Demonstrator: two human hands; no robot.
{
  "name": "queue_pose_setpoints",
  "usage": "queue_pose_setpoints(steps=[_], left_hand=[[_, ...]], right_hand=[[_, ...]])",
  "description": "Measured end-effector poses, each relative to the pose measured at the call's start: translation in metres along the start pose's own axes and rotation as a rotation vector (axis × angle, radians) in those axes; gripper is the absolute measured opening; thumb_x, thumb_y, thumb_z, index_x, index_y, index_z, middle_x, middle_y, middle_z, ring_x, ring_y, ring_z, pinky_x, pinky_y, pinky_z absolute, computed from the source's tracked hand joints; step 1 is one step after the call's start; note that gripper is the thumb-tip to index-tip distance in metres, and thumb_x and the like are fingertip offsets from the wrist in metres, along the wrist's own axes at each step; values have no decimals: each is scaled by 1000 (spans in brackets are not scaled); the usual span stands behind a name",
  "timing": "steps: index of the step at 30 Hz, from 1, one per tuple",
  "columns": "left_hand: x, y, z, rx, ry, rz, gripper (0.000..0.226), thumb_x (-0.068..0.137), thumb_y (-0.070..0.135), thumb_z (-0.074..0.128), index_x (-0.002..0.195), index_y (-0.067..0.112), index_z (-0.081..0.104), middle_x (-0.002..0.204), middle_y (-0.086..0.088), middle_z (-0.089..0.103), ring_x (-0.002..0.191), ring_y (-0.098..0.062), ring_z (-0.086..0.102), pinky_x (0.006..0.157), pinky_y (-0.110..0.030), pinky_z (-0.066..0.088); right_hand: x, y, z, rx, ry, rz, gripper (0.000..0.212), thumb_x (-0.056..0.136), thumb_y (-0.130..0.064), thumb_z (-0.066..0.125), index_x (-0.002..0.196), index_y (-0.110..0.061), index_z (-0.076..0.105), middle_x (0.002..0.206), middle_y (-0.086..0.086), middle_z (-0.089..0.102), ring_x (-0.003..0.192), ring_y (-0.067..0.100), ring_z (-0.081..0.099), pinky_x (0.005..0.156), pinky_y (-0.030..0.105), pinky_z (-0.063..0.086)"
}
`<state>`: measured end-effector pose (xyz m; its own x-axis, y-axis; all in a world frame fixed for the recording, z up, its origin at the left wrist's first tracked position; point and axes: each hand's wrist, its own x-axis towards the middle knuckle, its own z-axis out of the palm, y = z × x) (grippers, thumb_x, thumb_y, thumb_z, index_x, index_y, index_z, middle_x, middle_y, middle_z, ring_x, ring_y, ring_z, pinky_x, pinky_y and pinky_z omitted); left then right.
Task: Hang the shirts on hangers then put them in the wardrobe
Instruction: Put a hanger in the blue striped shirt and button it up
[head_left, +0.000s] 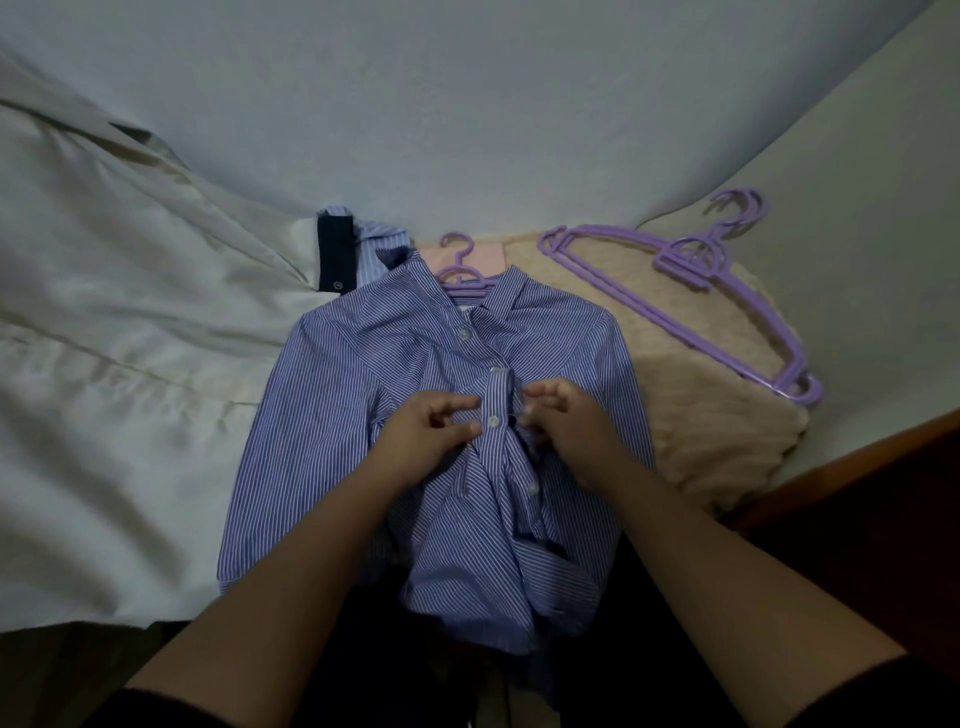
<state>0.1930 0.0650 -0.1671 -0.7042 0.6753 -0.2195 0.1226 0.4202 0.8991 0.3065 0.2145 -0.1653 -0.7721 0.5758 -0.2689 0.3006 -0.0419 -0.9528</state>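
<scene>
1. The purple hanger inside the striped shirt shows only its hook and neck; the arms are covered by the cloth.
2. The right hand is blurred at the fingertips, so its grip on the placket cannot be told.
3. The white garment is cut by the left edge.
4. A second striped shirt is mostly hidden behind the first collar.
</scene>
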Motion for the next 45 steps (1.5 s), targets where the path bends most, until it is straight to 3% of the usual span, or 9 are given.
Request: queue_pose_setpoints(steps=[3, 5, 10, 16, 22, 25, 29, 40, 45], left_hand=[[5, -8, -3, 169, -55, 28, 29, 84, 21, 72, 110, 27, 63, 113, 3, 47, 94, -13, 51, 84, -25, 38], [7, -10, -1, 148, -67, -2, 27, 86, 20, 70, 112, 19, 63, 95, 4, 53, 79, -11, 52, 72, -23, 42], [10, -14, -2, 52, -40, -111, 18, 86, 17, 71, 103, 15, 72, 105, 0, 69, 94, -13, 63, 88, -27, 50], [9, -14, -9, -72, 120, -46, 18, 82, 7, 72, 100, 8, 73, 97, 10, 65, 88, 2, 60, 79, -5, 44], [10, -5, -19, -124, 126, -9, 27, 82, 2, 71, 107, 12, 71, 109, 9, 61, 90, 4, 58, 74, -2, 45], [10, 1, -28, -180, 116, -23, 26, 83, 1, 69, 99, 22, 71, 106, 9, 62, 83, -1, 61, 67, -8, 50], [18, 17, -46, -215, 115, 5, 33, 84, -5, 66, 101, 23, 69, 119, 2, 60, 97, -7, 61, 79, -13, 50], [76, 42, -81, 94, 217, 97, 38, 85, -8, 62, 120, 6, 65, 119, -1, 59, 109, -14, 54, 97, -21, 42], [98, 32, -76, 217, 250, 90, 37, 85, -5, 65, 120, 6, 66, 121, -2, 60, 113, -19, 55, 103, -23, 37]], right_hand=[[6, 6, -11, -235, -30, -68, 27, 87, 2, 58, 93, -25, 57, 72, 1, 58, 58, 17, 51, 51, 24, 44], [11, 9, -12, -349, -88, -53, 26, 86, 0, 60, 98, -23, 59, 67, 1, 55, 57, 17, 48, 48, 21, 38], [20, 19, -7, -393, -76, -79, 26, 84, 3, 62, 97, -19, 59, 76, -6, 59, 75, 16, 57, 68, 27, 47], [23, 21, -11, -418, -11, -99, 22, 85, -1, 59, 96, -19, 52, 72, -2, 53, 69, 18, 52, 61, 28, 43], [20, 15, -12, -410, -176, -62, 59, 77, 5, 69, 127, -12, 43, 88, 2, 55, 70, 10, 54, 68, 27, 47], [20, 10, -14, -337, -51, -41, 44, 81, 5, 63, 120, -9, 48, 78, 7, 62, 66, 15, 59, 59, 23, 47], [23, -9, -32, -138, 95, -73, 38, 81, 3, 67, 108, -13, 46, 74, 7, 59, 76, 26, 61, 74, 37, 50], [73, -56, -74, -174, 600, -166, 20, 92, -2, 46, 113, -4, 46, 88, 5, 48, 71, 16, 46, 52, 19, 34], [94, -47, -79, -261, 631, -106, 23, 94, -3, 44, 118, 0, 45, 90, 3, 45, 83, 22, 44, 68, 27, 31]])
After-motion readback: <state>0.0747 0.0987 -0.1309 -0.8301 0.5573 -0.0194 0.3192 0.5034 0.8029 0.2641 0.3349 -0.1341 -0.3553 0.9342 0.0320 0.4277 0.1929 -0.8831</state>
